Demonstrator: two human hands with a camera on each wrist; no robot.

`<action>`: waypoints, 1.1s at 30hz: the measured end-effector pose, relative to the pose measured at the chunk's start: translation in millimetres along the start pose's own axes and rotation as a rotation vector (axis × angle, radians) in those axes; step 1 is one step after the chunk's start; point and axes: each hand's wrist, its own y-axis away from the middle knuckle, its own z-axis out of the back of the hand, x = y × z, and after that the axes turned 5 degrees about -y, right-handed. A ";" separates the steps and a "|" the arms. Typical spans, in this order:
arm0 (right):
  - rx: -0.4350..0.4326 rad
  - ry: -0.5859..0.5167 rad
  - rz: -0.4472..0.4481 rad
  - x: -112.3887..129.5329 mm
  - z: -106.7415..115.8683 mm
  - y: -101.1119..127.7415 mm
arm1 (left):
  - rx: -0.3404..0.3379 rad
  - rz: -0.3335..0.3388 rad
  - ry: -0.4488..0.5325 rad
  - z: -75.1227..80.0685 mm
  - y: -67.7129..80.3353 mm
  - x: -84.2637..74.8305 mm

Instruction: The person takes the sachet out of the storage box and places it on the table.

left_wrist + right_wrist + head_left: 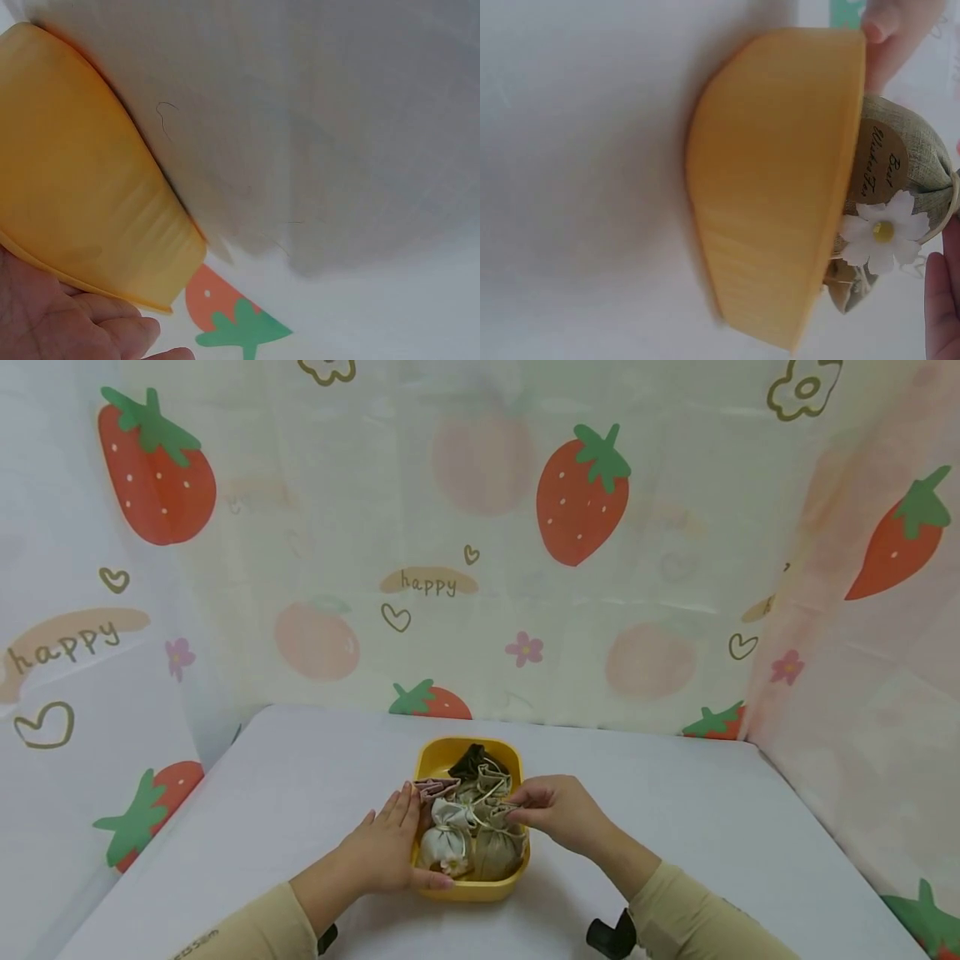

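A round olive cloth pouch [497, 855], its top pinched by the right hand [564, 815], sits at the near right of a rectangular yellow plastic basket [480, 892]. The left hand [381, 850], fingers extended, touches the basket, below the white counter [675, 827]'s far edge.

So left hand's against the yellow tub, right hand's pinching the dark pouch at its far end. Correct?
Wrong pouch: the right hand is pinching the top of the olive pouch at the tub's near right; the head view shows it. The rest holds: left hand against the yellow tub, dark pouch at its far end.
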 end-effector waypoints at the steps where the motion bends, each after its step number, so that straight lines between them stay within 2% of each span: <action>1: -0.006 0.003 -0.002 1.3 0.9 0.0 | 0.002 0.000 0.000 -0.1 -0.1 0.2; 21: -0.106 -0.013 0.029 17.8 22.1 -1.5 | 0.005 -0.002 0.013 -2.2 -1.3 2.3; 33: -0.176 -0.015 0.018 15.3 40.3 -1.9 | -0.005 -0.002 0.004 0.1 1.9 0.6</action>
